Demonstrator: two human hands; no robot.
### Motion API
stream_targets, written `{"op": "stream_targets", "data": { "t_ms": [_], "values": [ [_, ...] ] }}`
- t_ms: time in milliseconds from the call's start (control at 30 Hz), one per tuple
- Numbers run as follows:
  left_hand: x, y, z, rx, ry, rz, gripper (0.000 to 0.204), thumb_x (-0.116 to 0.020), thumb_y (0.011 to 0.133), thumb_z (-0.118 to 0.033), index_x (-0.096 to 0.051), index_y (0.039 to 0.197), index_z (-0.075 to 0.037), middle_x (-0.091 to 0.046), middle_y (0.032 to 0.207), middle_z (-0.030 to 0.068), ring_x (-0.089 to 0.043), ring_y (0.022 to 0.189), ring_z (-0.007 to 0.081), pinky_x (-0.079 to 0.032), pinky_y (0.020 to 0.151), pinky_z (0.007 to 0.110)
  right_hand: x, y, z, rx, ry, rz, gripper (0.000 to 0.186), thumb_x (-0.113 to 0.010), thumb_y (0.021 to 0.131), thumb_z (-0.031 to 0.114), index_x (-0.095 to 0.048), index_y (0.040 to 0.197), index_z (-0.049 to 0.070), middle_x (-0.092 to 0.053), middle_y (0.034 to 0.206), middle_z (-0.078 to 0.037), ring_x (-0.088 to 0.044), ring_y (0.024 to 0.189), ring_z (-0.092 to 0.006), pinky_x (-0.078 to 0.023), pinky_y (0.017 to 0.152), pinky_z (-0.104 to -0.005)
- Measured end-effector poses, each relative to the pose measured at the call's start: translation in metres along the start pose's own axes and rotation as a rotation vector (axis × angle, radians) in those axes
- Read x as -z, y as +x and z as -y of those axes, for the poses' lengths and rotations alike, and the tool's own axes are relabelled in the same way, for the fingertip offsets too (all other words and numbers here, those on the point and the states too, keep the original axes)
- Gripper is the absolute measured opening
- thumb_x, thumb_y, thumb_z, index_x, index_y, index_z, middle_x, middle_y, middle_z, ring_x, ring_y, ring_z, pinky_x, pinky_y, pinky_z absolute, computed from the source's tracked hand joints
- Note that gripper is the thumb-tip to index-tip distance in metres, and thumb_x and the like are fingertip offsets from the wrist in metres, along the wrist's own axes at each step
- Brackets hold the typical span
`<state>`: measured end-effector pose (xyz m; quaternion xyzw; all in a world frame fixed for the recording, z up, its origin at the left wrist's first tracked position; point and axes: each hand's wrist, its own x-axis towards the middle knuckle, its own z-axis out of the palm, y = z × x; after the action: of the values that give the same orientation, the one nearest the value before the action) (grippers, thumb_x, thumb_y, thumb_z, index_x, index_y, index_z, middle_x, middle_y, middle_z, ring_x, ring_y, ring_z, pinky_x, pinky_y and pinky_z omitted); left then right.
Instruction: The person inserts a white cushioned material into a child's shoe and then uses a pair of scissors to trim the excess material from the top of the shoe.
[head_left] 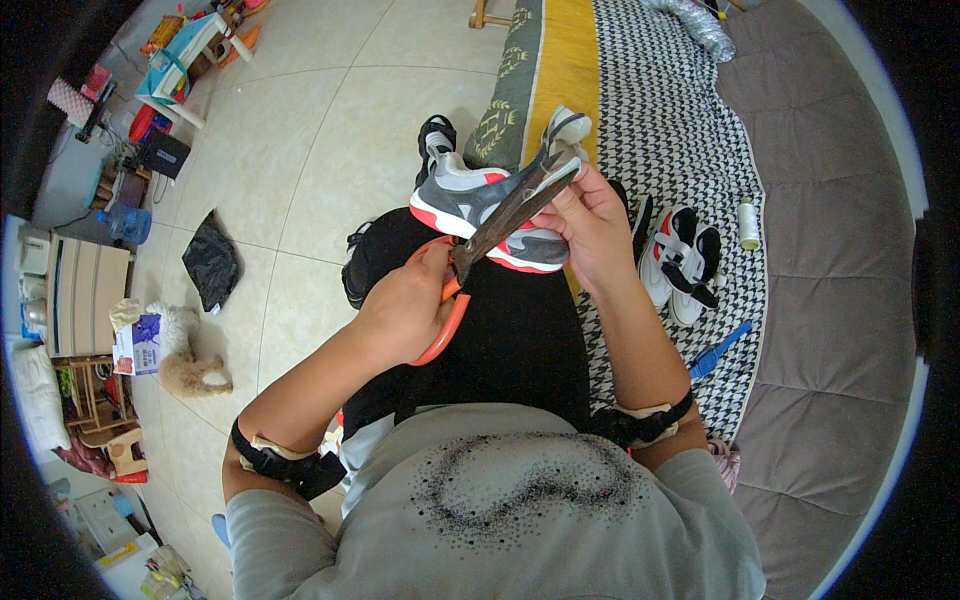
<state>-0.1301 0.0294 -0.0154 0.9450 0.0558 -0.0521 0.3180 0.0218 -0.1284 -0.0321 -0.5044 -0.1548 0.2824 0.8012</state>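
Note:
My left hand (405,305) is wrapped round the orange handles of a large pair of scissors (505,222). Their dark blades slant up and to the right across a grey, white and red sneaker (455,198) above my lap. Near the blade tips, my right hand (590,225) pinches a grey-white strap-like part (567,130) of the sneaker. Whether the blades have cut into it cannot be made out. A black strap (437,130) stands up at the sneaker's far left end.
On the houndstooth cloth to my right lie a pair of white, black and red child's shoes (680,265), a white thread spool (748,226) and a blue band (720,350). A black bag (212,262) and a small dog (187,355) are on the tiled floor at left.

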Motion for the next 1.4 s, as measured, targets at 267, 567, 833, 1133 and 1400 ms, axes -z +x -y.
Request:
{"op": "stream_targets", "data": {
  "t_ms": [267,567,833,1133,1400],
  "values": [
    [0.002,0.001,-0.002,0.09,-0.084,0.063,0.039,-0.048,0.075,0.004,-0.04,0.112,0.0,-0.058,0.087,0.0191,-0.057,0.084,0.0382,-0.045,0.071,0.042,-0.003,0.0,-0.002,0.013,0.015,-0.005,0.011,-0.053,0.089,0.01,-0.054,0.099,0.005,-0.061,0.09,-0.005,-0.062,0.079,-0.0125,-0.053,0.072,-0.0263],
    [0.001,0.0,0.002,0.107,-0.09,0.094,0.036,-0.045,0.075,0.005,-0.042,0.111,0.0,-0.057,0.086,0.0183,-0.057,0.082,0.0373,-0.045,0.071,0.041,-0.006,0.001,-0.003,0.007,0.0,-0.015,0.01,-0.053,0.089,0.009,-0.054,0.098,0.005,-0.062,0.089,-0.006,-0.061,0.076,-0.0125,-0.053,0.071,-0.0257],
    [-0.001,0.001,0.005,0.1,-0.115,0.093,0.039,-0.047,0.074,0.005,-0.041,0.112,0.001,-0.058,0.085,0.0166,-0.057,0.081,0.0346,-0.045,0.071,0.039,-0.007,0.001,-0.005,0.015,0.007,-0.034,0.01,-0.054,0.089,0.01,-0.054,0.097,0.005,-0.062,0.092,-0.005,-0.061,0.078,-0.0113,-0.052,0.071,-0.0248],
    [-0.001,0.0,0.006,0.109,-0.105,0.107,0.038,-0.047,0.074,0.004,-0.042,0.112,0.0,-0.058,0.083,0.0152,-0.059,0.075,0.0316,-0.046,0.065,0.037,-0.011,-0.001,-0.005,0.021,0.009,-0.049,0.01,-0.055,0.089,0.011,-0.055,0.096,0.005,-0.063,0.091,-0.004,-0.061,0.08,-0.0107,-0.051,0.071,-0.0241],
    [-0.007,0.0,0.013,0.064,-0.123,0.077,0.038,-0.048,0.077,0.003,-0.042,0.114,0.0,-0.058,0.083,0.0131,-0.059,0.067,0.0249,-0.047,0.059,0.034,-0.009,0.001,-0.008,0.022,0.014,-0.046,0.009,-0.055,0.088,0.011,-0.055,0.095,0.005,-0.063,0.09,-0.005,-0.061,0.079,-0.0107,-0.052,0.07,-0.0237]
  ]
}}
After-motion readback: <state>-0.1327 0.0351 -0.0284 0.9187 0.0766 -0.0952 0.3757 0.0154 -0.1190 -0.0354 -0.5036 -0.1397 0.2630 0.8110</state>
